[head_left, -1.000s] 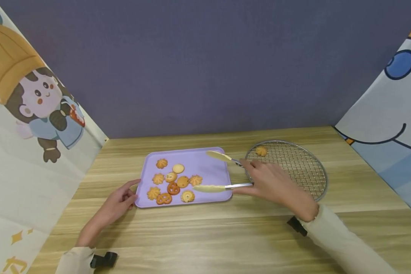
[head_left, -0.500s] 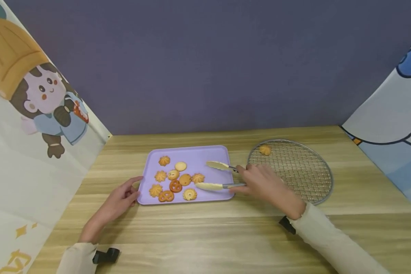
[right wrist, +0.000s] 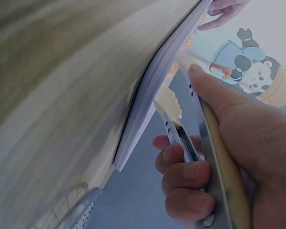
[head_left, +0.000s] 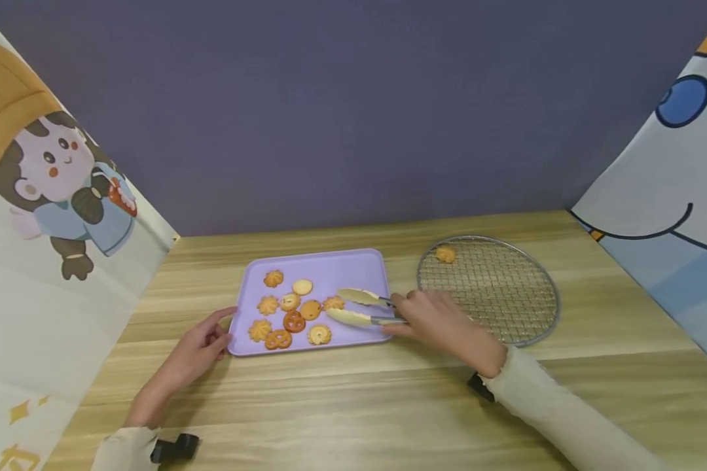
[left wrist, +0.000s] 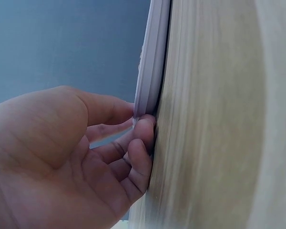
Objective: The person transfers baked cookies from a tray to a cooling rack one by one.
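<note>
My right hand (head_left: pixel 442 327) grips a pair of tongs (head_left: pixel 351 318) with cream tips and metal arms. Their tips reach over the purple tray (head_left: pixel 353 265), either side of a flower-shaped cookie (head_left: pixel 333 303) and slightly apart. In the right wrist view, thumb and fingers wrap the tongs' two arms (right wrist: pixel 214 152). At the tray's near left corner my left hand (head_left: pixel 191 353) pinches the rim, thumb above and fingers curled against the side, as the left wrist view shows. Several cookies lie on the tray's left half, among them a dark pretzel (head_left: pixel 294 321) and a pale round cookie (head_left: pixel 302 287).
Right of the tray lies a round wire rack (head_left: pixel 495 288) with a flower-shaped cookie (head_left: pixel 446 254) near its far left rim. Both rest on a wood-grain table (head_left: pixel 342 405). A dark partition (head_left: pixel 353 118) stands behind, with printed panels at the sides.
The right hand has brought the tongs left and lower over the tray, and their tips have drawn closer together around the flower-shaped cookie. The left hand stays at the tray's corner.
</note>
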`<state>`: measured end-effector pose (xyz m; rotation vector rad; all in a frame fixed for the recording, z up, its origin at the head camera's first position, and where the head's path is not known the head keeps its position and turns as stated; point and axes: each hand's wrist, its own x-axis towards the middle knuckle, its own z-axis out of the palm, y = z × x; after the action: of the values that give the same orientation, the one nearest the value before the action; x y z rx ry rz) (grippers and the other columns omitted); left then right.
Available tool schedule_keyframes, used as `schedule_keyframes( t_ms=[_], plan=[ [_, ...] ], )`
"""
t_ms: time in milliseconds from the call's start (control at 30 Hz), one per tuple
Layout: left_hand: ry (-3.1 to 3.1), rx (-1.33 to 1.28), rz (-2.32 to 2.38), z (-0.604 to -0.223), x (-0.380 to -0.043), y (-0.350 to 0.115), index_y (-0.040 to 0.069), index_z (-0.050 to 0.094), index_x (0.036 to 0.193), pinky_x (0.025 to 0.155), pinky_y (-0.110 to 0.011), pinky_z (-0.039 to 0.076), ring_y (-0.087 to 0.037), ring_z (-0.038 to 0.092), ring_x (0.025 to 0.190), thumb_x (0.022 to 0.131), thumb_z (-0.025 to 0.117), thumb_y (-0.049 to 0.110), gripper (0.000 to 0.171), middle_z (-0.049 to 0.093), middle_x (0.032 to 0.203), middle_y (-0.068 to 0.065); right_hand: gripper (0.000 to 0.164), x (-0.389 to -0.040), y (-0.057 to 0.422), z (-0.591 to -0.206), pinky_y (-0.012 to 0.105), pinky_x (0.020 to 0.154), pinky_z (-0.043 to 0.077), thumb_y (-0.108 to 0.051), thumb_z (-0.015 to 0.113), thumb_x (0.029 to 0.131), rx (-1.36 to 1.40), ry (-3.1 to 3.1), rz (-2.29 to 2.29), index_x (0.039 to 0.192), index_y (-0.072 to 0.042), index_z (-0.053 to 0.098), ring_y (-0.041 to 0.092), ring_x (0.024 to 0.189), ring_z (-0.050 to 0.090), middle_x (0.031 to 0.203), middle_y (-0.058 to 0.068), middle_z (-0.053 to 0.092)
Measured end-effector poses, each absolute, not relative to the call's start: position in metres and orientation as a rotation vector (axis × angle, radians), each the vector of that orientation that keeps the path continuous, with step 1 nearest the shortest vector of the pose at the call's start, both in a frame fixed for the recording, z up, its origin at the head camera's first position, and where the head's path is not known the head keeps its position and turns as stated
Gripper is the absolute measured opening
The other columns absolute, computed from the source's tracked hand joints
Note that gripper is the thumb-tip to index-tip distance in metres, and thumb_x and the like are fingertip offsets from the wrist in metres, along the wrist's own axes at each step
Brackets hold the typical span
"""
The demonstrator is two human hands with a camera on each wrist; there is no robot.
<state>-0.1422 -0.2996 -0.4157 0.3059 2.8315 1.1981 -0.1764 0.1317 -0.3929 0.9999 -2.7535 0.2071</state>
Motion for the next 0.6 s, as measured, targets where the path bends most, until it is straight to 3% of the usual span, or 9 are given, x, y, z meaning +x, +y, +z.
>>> schedule_keyframes(
  t_ms=[200,600],
  plan=[
    [2.840,0.281,1.170,-0.4169,-0.1426,-0.3015,0.001,0.043,0.147,0.054,-0.023,0.048,-0.012,0.054,0.066,0.100,0.054,0.002,0.048,0.059,0.082,-0.007,0.046,-0.1774,0.1309,-0.3939,0.018,0.037,0.029,-0.049,0.071,0.089,1.012,-2.772,0.267,0.098,-0.004,0.068,0.007,0.046,0.038,0.061,-0.007,0.045],
    [2.832,0.310,1.199,-0.4179,-0.1423,-0.3010,-0.002,0.042,0.147,0.052,-0.021,0.046,-0.011,0.053,0.065,0.100,0.055,0.002,0.048,0.059,0.082,-0.006,0.045,-0.1787,0.1342,-0.3908,0.016,0.037,0.033,-0.049,0.069,0.090,1.020,-2.812,0.275,0.105,-0.007,0.069,0.005,0.047,0.041,0.063,-0.007,0.048]
  ],
)
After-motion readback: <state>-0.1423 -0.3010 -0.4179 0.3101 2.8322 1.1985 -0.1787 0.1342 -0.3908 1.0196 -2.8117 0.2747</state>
